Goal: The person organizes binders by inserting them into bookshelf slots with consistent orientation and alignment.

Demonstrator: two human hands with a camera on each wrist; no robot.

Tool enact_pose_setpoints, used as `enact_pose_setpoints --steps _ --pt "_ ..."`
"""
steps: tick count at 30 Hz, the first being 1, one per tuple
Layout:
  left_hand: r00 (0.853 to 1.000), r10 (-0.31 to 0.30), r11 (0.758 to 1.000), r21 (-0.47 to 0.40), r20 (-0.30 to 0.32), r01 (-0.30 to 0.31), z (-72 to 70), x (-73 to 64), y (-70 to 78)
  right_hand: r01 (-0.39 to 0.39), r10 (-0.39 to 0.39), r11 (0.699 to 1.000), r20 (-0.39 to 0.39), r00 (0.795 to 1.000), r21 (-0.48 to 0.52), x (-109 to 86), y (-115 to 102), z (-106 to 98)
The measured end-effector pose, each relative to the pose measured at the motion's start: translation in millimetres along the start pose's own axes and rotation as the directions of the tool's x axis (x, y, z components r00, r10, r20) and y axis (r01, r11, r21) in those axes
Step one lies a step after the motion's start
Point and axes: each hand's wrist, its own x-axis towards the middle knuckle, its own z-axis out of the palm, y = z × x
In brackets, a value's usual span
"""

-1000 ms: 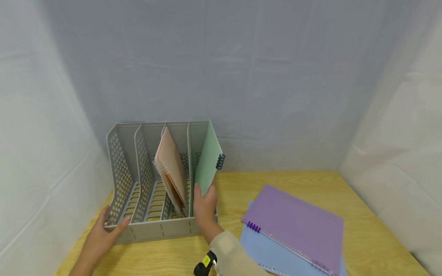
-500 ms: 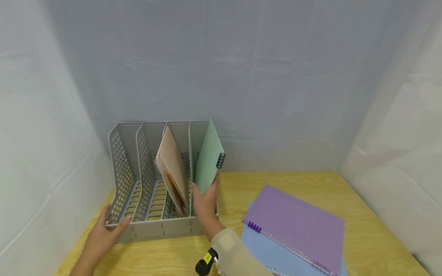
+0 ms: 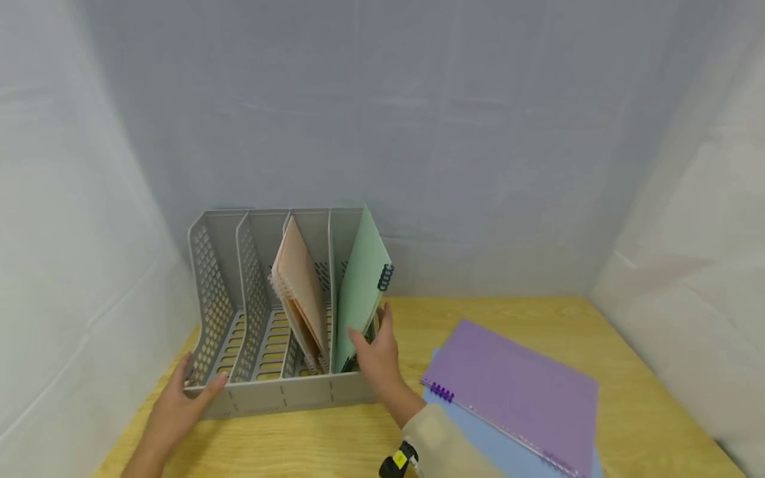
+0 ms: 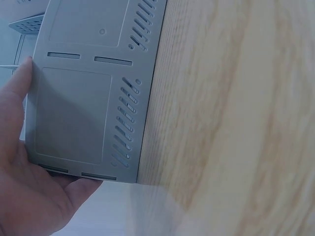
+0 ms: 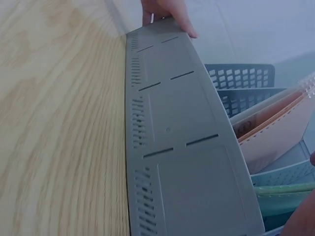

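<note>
A grey magazine rack [image 3: 311, 393] with several upright slots stands on the table. My left hand [image 3: 170, 415] grips its front left corner, thumb over the front lip and fingers round the side; the left wrist view shows this hand [image 4: 29, 191] at the rack's end. A green spiral notebook [image 3: 361, 285] with a dark coil stands in the rightmost slot, leaning to the right. My right hand [image 3: 380, 362] is at this notebook's lower front edge, thumb and fingers spread apart, thumb tip over the cover. Peach spiral notebooks [image 3: 299, 285] lean in the slot beside it.
On the table [image 3: 478, 308] to the right, a purple spiral notebook [image 3: 520, 392] lies over a blue one [image 3: 472, 431]. Two slots on the rack's left hold no notebooks. Pale sheeting [image 3: 394, 133] hangs behind and at both sides.
My right hand has loosened from the green notebook and shifted right, uncovering its lower edge and coil. The notebook stays in the slot. My left hand keeps its place on the rack.
</note>
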Motion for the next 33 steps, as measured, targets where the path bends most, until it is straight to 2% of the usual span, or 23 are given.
enact_pose_setpoints --steps 7,11,15,19,22,23,27,29,31,33 --pt "1.0 -0.008 1.0 0.013 0.008 0.008 0.3 0.1 1.1 0.061 -0.054 0.991 0.064 0.996 -0.117 -17.1 11 -30" --pt "1.0 0.025 0.999 0.03 -0.016 -0.024 -1.7 0.3 1.4 0.106 -0.079 0.973 0.134 0.988 -0.206 -30.8 19 -50" --pt "0.995 0.084 0.995 0.06 -0.045 -0.081 -5.0 2.0 4.6 0.184 -0.114 0.927 0.22 0.969 -0.328 -40.8 27 -71" --pt "0.996 0.087 0.993 0.087 -0.007 -0.086 -9.8 3.3 7.6 0.236 -0.109 0.874 0.302 0.947 -0.424 -48.0 34 -89" --pt "0.997 0.072 0.994 0.084 0.031 -0.075 -12.9 4.0 8.3 0.276 -0.1 0.816 0.346 0.933 -0.508 -52.8 36 -101" --pt "0.997 0.066 0.994 0.083 0.043 -0.069 -13.5 4.5 8.6 0.294 -0.1 0.785 0.357 0.929 -0.545 -54.4 36 -105" --pt "0.995 0.054 0.994 0.09 0.078 -0.061 -13.8 6.3 10.1 0.348 -0.082 0.621 0.383 0.92 -0.702 -62.2 35 -123" --pt "0.995 0.046 0.994 0.096 0.089 -0.055 -13.4 6.2 10.6 0.345 -0.043 0.553 0.388 0.921 -0.758 -65.6 35 -132" --pt "0.995 0.039 0.994 0.095 0.088 -0.047 -12.9 5.0 10.4 0.332 0.002 0.511 0.387 0.922 -0.793 -67.4 36 -140" --pt "0.996 0.03 0.995 0.092 0.086 -0.038 -12.7 3.6 9.9 0.321 0.036 0.484 0.385 0.922 -0.814 -67.3 38 -147"
